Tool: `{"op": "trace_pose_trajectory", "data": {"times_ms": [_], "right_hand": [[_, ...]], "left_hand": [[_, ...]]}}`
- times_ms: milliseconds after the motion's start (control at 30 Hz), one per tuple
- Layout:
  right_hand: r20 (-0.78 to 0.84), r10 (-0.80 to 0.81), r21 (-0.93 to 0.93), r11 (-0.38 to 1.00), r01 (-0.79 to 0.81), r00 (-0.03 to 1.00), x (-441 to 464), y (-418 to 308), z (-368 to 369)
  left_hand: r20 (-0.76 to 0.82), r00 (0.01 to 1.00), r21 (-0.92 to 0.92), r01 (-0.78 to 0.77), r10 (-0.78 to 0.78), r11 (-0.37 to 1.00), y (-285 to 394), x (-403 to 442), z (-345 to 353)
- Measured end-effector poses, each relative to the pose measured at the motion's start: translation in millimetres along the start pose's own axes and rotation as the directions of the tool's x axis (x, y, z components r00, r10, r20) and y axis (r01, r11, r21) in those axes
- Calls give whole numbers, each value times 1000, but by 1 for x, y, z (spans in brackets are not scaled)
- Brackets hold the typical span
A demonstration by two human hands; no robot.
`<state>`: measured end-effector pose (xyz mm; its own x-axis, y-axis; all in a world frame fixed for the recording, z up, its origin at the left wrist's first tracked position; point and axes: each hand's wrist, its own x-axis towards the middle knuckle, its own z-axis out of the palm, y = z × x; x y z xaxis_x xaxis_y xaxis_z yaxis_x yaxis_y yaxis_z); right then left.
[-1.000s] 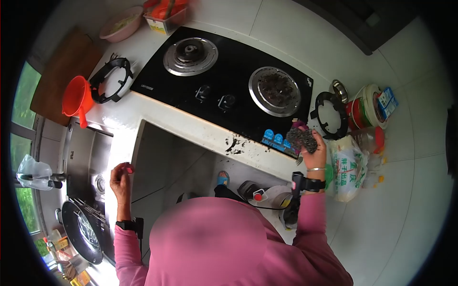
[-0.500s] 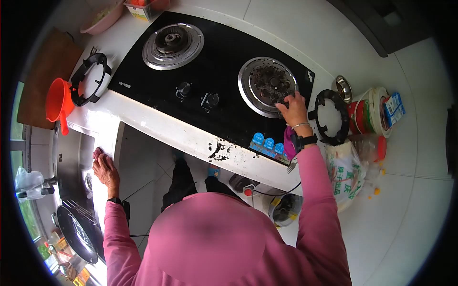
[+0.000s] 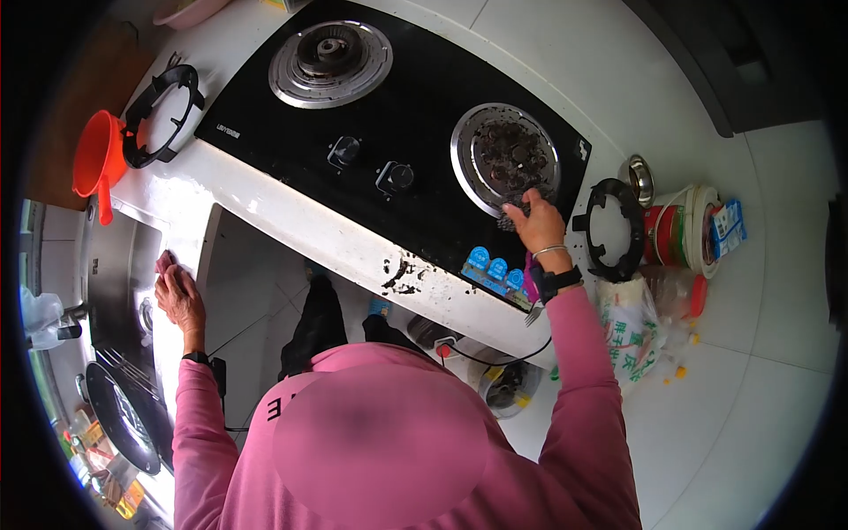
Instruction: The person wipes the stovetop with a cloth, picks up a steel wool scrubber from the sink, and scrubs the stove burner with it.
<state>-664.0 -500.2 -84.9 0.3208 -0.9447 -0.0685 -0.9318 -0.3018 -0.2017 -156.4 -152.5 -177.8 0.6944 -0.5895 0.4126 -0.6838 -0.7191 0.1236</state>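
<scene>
My right hand (image 3: 541,228) is closed on a dark steel wool scrubber (image 3: 509,219) at the near edge of the right burner (image 3: 461,159). Black burnt crumbs (image 3: 517,150) cover the middle of that burner. On the counter beside the sink (image 3: 124,274), my left hand (image 3: 181,302) rests with its fingers over a reddish cloth (image 3: 165,261). The black gas stove (image 3: 397,106) has a second burner (image 3: 291,75) at its left, with much less dirt on it. Something purple (image 3: 530,276) lies by my right wrist, partly hidden.
Pot supports stand off the stove, one on the left (image 3: 132,132) and one on the right (image 3: 583,225). An orange ladle (image 3: 93,163) is at the left. Crumbs (image 3: 406,278) dot the front counter edge, near a fork (image 3: 533,313). A wok (image 3: 115,415) sits lower left.
My right hand has drawn back slightly toward the near edge of the burner, and the scrubber shows more clearly. My left hand stays on the cloth. The whole view has shifted a little.
</scene>
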Motion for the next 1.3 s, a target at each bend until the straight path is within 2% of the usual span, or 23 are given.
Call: {"op": "trace_pose_trajectory", "data": {"times_ms": [67,167,200,267,300,333,400,500,600,633,667,733,767,833,900,1000,1067,1133,1167,1200,1300], "right_hand": [[-32,-10,-115,993,6,999,-3,-11,9],[-10,4,-123,992,-5,1000,2,-14,12],[-1,3,-127,992,-3,1000,3,-9,15],[-68,12,-223,974,-27,998,8,8,22],[-100,16,-247,968,-41,995,11,19,20],[-167,15,-215,975,-51,986,15,31,21],[-174,48,-178,981,-80,984,30,52,24],[-194,72,-243,963,-119,978,47,56,20],[-147,148,-196,965,-176,978,56,48,13],[-178,80,-160,981,-109,981,56,53,24],[-135,86,-235,965,-116,987,45,46,32],[-52,47,-73,996,-51,998,15,10,30],[-41,50,-77,996,-53,998,12,6,28],[-62,82,-132,987,-90,995,18,-1,30],[-103,148,-179,970,-165,984,30,25,29],[-135,188,-201,956,-213,973,46,37,21],[-193,239,-147,952,-269,952,50,37,22],[-181,176,-172,963,-207,968,36,36,37],[-117,186,-98,975,-198,976,19,13,32],[-113,113,-68,990,-121,987,9,-3,35],[-133,113,-146,980,-132,985,13,1,39]], "left_hand": [[45,999,14,20,-21,1000,2,-1,-2],[-70,996,32,-51,53,998,-1,-1,2],[-61,997,34,-48,50,998,-2,-2,3],[4,1000,14,-16,16,1000,-3,-1,2],[-11,1000,33,-28,28,999,-2,0,2],[0,1000,34,-26,26,999,-2,-1,4],[-54,997,31,-54,55,998,-1,1,5],[-50,997,78,-63,67,995,1,0,2],[-38,998,80,-42,45,996,-3,0,4],[-10,1000,49,-28,28,998,-6,-1,5],[11,1000,17,-6,6,1000,-7,0,8],[10,1000,22,-2,2,1000,-8,2,11],[19,1000,37,-7,6,999,-9,-2,8],[-1,1000,46,-27,27,999,-6,-1,6],[-42,994,33,-104,105,994,-1,3,2],[-14,999,56,-35,35,998,3,1,0],[9,1000,81,-13,12,997,0,1,0],[-72,993,61,-91,96,994,1,2,3],[-53,997,37,-53,55,998,-4,0,6],[-44,998,43,-48,49,998,-5,-6,5],[-7,999,38,-32,32,999,-3,-1,2]]}}
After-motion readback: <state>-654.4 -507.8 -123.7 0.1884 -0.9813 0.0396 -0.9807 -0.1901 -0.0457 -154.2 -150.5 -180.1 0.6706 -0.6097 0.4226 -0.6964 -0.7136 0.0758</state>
